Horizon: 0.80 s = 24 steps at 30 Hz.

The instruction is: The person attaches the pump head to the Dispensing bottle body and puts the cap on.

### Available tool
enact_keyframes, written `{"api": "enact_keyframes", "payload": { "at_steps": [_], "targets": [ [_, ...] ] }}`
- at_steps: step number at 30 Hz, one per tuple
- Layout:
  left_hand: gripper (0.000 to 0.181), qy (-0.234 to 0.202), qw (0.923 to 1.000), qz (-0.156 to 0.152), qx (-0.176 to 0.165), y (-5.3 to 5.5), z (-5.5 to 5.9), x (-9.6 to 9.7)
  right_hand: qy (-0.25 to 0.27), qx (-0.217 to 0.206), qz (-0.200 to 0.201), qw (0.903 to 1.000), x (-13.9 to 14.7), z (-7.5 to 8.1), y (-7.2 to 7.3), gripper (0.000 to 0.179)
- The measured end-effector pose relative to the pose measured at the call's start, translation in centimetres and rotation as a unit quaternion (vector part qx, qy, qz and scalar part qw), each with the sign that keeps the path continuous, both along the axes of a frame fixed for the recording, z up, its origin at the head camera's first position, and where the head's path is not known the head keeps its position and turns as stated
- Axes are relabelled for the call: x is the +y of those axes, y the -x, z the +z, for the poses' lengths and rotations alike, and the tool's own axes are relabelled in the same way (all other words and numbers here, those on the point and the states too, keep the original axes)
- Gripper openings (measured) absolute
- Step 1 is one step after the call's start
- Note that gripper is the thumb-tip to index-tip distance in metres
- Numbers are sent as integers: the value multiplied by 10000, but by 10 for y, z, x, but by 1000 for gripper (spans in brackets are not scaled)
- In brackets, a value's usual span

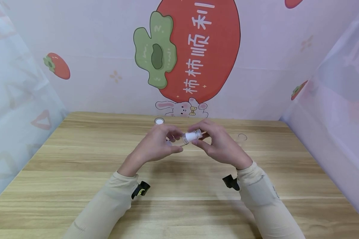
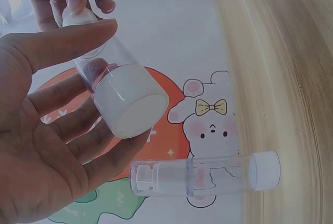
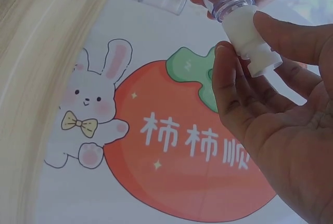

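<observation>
My left hand holds a clear bottle with a white base, thumb on one side and fingers on the other. The bottle lies tilted, its base toward the left palm. My right hand pinches a white pump head between thumb and fingers at the bottle's mouth. A clear collar shows where pump and bottle meet; whether they are screwed tight I cannot tell. Beyond the left hand stands a second clear pump bottle with a white base and a clear cover over its pump.
A faint clear round outline sits on the wooden table right of the right hand. Behind the table hangs a printed backdrop with a persimmon and a rabbit. Cloth sides border the table left and right.
</observation>
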<state>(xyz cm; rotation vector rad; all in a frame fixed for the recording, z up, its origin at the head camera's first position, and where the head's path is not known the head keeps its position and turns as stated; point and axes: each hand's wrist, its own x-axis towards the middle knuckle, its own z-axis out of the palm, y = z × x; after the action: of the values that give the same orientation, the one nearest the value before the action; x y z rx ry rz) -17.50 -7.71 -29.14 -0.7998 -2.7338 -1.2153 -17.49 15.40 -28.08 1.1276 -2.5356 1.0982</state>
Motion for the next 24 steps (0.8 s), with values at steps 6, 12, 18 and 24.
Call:
{"api": "enact_keyframes", "payload": {
  "at_steps": [6, 12, 18, 24],
  "targets": [
    [36, 116, 9998, 132, 68, -2, 0, 2, 8, 26, 0, 10000, 0, 0, -1, 30],
    [36, 377, 9977, 343, 445, -4, 1, 5, -44, 43, -55, 10000, -2, 0, 0, 30],
    [36, 588, 9928, 483, 928, -7, 1, 7, -27, -38, -132, 9999, -3, 0, -1, 27],
    [37, 804, 9859, 621, 1327, -10, 2, 9, -31, -166, -265, 9995, -3, -1, 0, 24]
  ]
}}
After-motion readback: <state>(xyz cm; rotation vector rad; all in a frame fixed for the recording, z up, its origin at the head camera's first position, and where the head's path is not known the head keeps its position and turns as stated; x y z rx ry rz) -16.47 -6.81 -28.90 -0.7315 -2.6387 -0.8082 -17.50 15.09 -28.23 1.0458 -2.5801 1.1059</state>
